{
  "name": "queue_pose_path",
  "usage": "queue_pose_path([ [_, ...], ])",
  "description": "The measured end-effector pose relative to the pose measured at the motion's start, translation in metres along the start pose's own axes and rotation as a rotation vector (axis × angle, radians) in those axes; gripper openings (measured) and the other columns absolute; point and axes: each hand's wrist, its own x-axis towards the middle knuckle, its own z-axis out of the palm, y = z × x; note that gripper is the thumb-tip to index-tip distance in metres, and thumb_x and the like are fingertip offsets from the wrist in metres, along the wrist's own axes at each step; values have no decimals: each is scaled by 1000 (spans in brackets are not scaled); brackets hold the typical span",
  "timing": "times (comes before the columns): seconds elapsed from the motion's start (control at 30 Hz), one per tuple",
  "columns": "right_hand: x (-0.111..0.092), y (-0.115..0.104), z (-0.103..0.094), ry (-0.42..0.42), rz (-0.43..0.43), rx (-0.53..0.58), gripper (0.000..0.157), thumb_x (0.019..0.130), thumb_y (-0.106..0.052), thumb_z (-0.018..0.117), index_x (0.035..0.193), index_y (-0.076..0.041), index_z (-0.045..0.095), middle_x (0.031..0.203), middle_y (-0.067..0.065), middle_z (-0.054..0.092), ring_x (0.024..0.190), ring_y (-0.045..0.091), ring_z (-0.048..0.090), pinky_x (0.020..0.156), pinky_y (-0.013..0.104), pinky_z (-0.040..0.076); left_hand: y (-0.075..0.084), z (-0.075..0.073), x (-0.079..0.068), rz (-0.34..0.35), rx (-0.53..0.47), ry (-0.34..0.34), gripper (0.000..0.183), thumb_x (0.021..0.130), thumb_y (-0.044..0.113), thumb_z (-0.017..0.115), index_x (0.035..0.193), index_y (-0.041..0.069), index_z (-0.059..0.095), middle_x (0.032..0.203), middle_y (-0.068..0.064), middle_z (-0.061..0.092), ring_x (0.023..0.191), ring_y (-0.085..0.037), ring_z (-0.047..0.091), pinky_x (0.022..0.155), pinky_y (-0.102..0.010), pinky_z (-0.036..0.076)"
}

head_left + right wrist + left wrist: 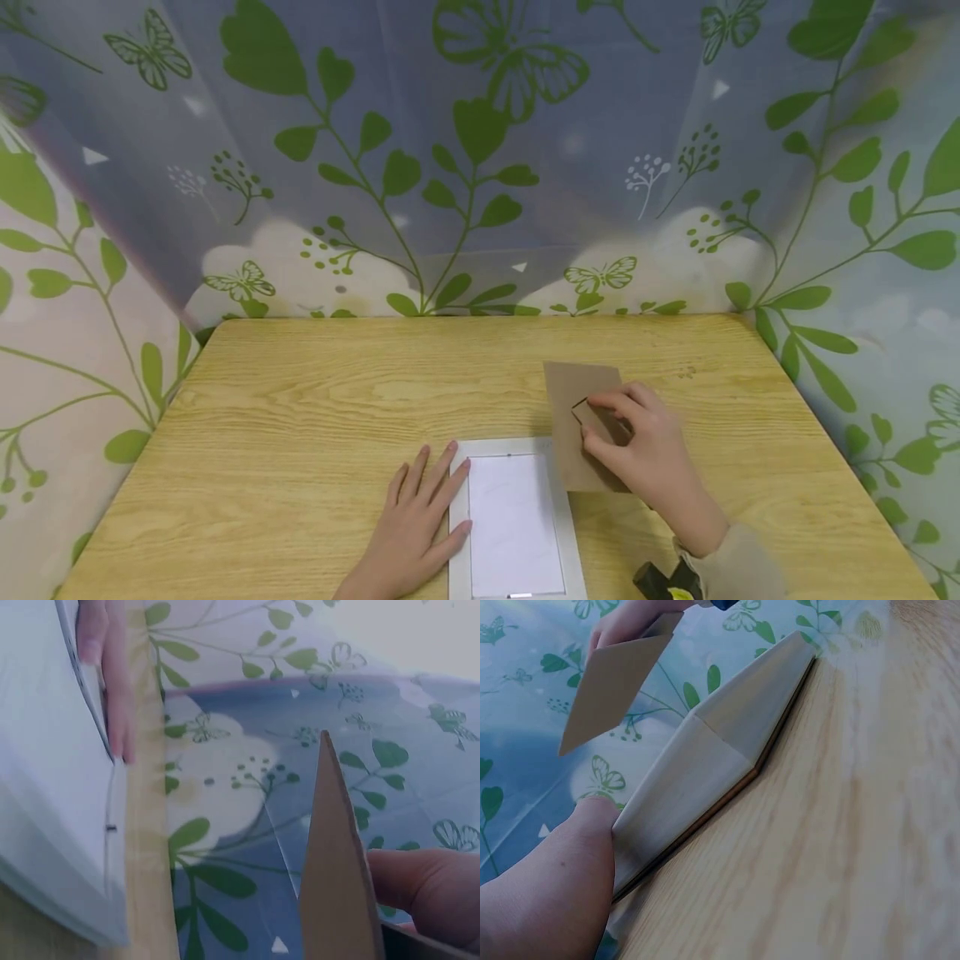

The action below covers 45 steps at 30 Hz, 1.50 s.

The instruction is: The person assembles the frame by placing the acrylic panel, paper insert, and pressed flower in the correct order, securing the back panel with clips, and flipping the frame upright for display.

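A white picture frame (pixel 573 558) lies on the table, with a white sheet (pixel 516 521) showing inside its rim. My left hand (pixel 412 529) rests along the frame's left side, fingers spread and fairly straight, fingertips on the rim. Above the frame's upper right corner, my right hand (pixel 648 450) holds a brown backing board (pixel 581 379), thumb and fingers pinching the stand flap on its face. In the left wrist view the board (pixel 619 694) appears tilted and raised over the frame (pixel 697 765). The right wrist view shows the board (pixel 337 877) edge-on beside the thumb.
The wood-grain table (pixel 300 400) stretches left and behind the frame. A curtain (pixel 555 192) with green leaves and butterflies hangs along its back and sides. A black item (pixel 652 581) with a yellow patch shows by the right sleeve (pixel 738 562).
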Motion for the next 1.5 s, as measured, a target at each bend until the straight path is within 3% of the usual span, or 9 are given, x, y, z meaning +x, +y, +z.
queue_pose_path([
  [0.33, -16, -29, 32, -77, -30, 66, 26, 70, -9, 82, 94, -10, 73, 84, -5, 58, 67, 7, 44, 56, 19, 40, 0, 0, 0, 2, 7, 3, 66, 99, 49, 47, 157, 23, 30, 166, -2, 14, 147, -43, 17, 107, -70, 21],
  [0.47, -23, -38, 43, -115, -57, 88, 26, 68, -11, 83, 93, -9, 73, 81, -6, 55, 68, 6, 44, 57, 18, 41, 0, 0, 0, 5, 6, 5, 66, 99, 50, 46, 157, 23, 30, 166, -3, 14, 147, -44, 17, 106, -70, 21],
  [0.67, -38, -50, 54, -241, -9, 76, 26, 70, -15, 83, 93, -10, 73, 84, -9, 54, 73, 5, 46, 61, 19, 44, 0, 1, 0, 12, 8, 8, 66, 100, 50, 45, 158, 22, 29, 166, -4, 14, 146, -46, 18, 105, -72, 22],
  [0.83, -49, -55, 61, -287, -30, 53, 24, 71, -17, 83, 92, -11, 72, 86, -9, 53, 76, 4, 45, 64, 20, 46, 0, 1, 0, 19, 21, 8, 67, 100, 50, 46, 157, 21, 30, 166, -6, 16, 145, -47, 20, 104, -72, 24],
  [1.5, -58, -57, 74, -299, 0, 19, 24, 70, -16, 83, 90, -10, 72, 85, -7, 53, 73, 3, 41, 60, 18, 44, -1, 1, 0, 2, 21, -14, 68, 99, 51, 46, 158, 22, 28, 166, -3, 11, 147, -46, 17, 106, -72, 22],
])
